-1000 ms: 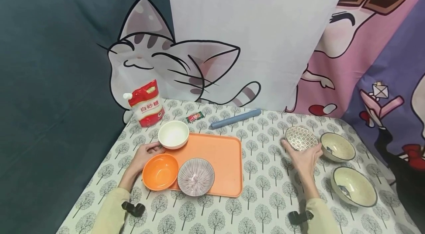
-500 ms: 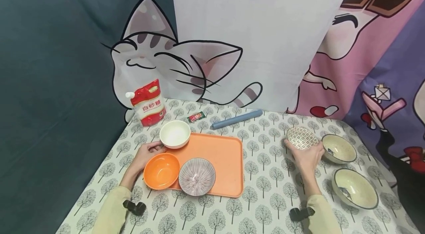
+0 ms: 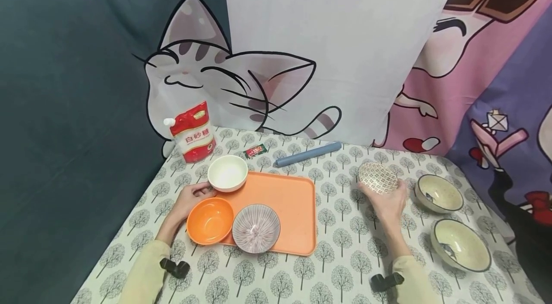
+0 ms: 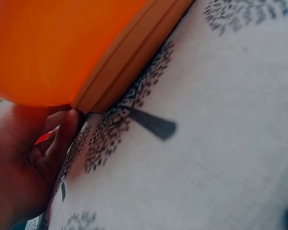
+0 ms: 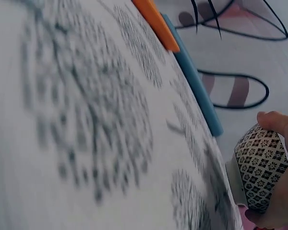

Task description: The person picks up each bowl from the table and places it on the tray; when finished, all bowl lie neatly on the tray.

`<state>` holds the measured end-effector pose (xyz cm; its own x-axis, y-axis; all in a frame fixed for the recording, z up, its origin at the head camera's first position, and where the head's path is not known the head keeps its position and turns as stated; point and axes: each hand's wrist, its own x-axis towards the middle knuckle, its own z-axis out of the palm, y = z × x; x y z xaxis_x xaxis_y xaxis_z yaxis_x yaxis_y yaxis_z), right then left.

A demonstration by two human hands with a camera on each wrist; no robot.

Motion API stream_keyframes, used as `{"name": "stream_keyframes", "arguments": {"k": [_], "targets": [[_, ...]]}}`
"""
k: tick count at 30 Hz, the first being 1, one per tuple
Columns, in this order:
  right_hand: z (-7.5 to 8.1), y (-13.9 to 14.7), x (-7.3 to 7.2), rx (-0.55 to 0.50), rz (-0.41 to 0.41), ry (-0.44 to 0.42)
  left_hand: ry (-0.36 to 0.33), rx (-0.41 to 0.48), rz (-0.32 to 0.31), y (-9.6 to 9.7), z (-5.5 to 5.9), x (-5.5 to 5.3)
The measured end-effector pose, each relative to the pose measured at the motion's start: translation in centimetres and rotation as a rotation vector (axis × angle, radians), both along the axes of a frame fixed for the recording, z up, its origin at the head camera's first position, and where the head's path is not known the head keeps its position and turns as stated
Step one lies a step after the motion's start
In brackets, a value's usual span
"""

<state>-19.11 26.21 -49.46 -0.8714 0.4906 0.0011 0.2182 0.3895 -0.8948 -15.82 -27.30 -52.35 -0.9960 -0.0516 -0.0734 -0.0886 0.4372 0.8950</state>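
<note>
My right hand (image 3: 389, 203) grips a small bowl with a brown lattice pattern (image 3: 377, 178) by its sides, thumb at one side and fingers at the other. In the right wrist view the patterned bowl (image 5: 260, 167) is tilted, and it looks raised off the cloth. My left hand (image 3: 188, 204) holds the left edge of an orange tray (image 3: 297, 217), its fingers curled against the rim. On the tray stand a white bowl (image 3: 227, 173), an orange bowl (image 3: 210, 221) and a grey striped bowl (image 3: 256, 228). The left fingertips are partly hidden by the bowls.
Two cream bowls, the farther bowl (image 3: 439, 193) and the nearer bowl (image 3: 460, 245), stand at the right. Behind the tray lie a blue-grey rod (image 3: 308, 154) and a small green-red packet (image 3: 255, 151). A red-white sugar pouch (image 3: 194, 134) stands at the back left.
My right hand has carried the patterned bowl a little to the left, away from the farther cream bowl. My left hand stays at the tray's edge.
</note>
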Motion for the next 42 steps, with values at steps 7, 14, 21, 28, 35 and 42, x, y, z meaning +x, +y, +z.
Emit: {"name": "stream_keyframes", "arguments": {"k": [7,14,21,28,35,42], "targets": [[0.8,-3.3,0.1,0.03,0.101,0.03,0.008,-0.005,0.001,-0.2,-0.4,-0.1],[1.5,-6.6,0.8,0.053,0.224,-0.003,0.008,0.002,0.0,-0.2,0.2,0.1],[1.5,-9.6,1.3,0.058,0.353,0.008,0.001,-0.01,-0.011,0.5,2.5,0.9],[1.7,-12.6,1.4,0.062,0.428,0.008,0.008,-0.031,0.012,-0.1,0.5,0.4],[1.5,-15.5,1.4,0.08,0.487,0.022,0.017,-0.023,0.016,-0.4,-0.3,0.0],[0.5,-18.3,1.8,0.078,0.559,0.037,-0.01,-0.036,0.016,-0.1,-0.3,-0.1]]}}
